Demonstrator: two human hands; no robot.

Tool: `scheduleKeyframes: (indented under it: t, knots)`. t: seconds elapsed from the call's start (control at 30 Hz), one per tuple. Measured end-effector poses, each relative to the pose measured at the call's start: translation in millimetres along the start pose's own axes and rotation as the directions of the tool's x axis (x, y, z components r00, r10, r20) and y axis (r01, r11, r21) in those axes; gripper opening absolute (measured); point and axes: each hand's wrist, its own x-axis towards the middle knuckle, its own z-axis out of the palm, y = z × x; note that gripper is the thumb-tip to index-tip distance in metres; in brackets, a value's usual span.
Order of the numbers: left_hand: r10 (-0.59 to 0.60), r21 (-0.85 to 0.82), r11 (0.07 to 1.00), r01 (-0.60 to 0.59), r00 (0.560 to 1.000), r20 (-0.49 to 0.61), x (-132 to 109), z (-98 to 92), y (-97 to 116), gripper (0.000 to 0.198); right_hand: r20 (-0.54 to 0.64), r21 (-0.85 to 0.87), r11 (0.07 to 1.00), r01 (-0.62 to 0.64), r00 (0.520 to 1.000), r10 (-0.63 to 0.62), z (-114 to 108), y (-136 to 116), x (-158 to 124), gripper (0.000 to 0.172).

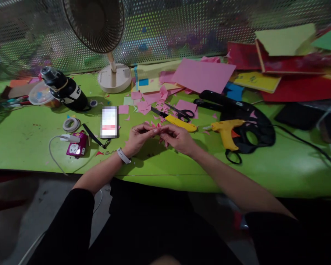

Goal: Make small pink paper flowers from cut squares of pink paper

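Observation:
My left hand [140, 138] and my right hand [177, 138] meet over the green table, closed, with thumbs and fingertips pinched together. Whatever lies between them is mostly hidden; bright pink shows just beyond the fingertips, and I cannot tell whether it is held. Right beyond the hands lie a yellow utility knife [180, 122], black-handled scissors [186, 115] and scattered pink paper scraps [163, 94]. Left of my left hand is a phone [109, 123] with a lit screen. A yellow glue gun [227, 133] rests on a black object to the right of my right hand.
A fan [114, 78] and a black bottle [67, 90] stand at the back left. Nearer are a tape roll [71, 125] and a purple power adapter [77, 145] with a cable. Pink sheets [204, 75] and red sheets [300, 88] pile up at the back right. The table's front edge is close.

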Motion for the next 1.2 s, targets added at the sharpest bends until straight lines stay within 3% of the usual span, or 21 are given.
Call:
scheduleKeyframes:
  t: [0.1, 0.27, 0.5, 0.77, 1.2]
  knots:
    - [0.045, 0.051, 0.998, -0.044, 0.999, -0.026, 0.0, 0.1, 0.1, 0.022, -0.071, -0.048, 0.998, 0.037, 0.997, -0.040, 3.2, -0.5, -2.0, 0.020]
    - [0.113, 0.138, 0.984, -0.114, 0.993, 0.018, 1.4, -2.3, 1.7, 0.022, -0.013, -0.001, 1.000, -0.014, 1.000, 0.014, -2.1, 5.0, 0.1, 0.022]
    - [0.104, 0.137, 0.984, -0.114, 0.992, 0.075, 2.5, -4.3, 1.6, 0.021, 0.090, 0.045, 0.995, -0.084, 0.993, 0.080, -7.4, 6.9, 2.4, 0.030]
    - [0.135, 0.164, 0.977, -0.136, 0.991, 0.016, 2.3, -3.3, -1.4, 0.023, -0.018, 0.021, 0.999, -0.026, 1.000, 0.026, 1.4, 2.4, -0.9, 0.024]
    - [0.145, 0.181, 0.971, -0.158, 0.986, 0.081, 1.5, -2.2, 3.5, 0.015, 0.024, 0.040, 0.999, 0.002, 1.000, -0.002, -2.2, 3.8, 1.0, 0.028]
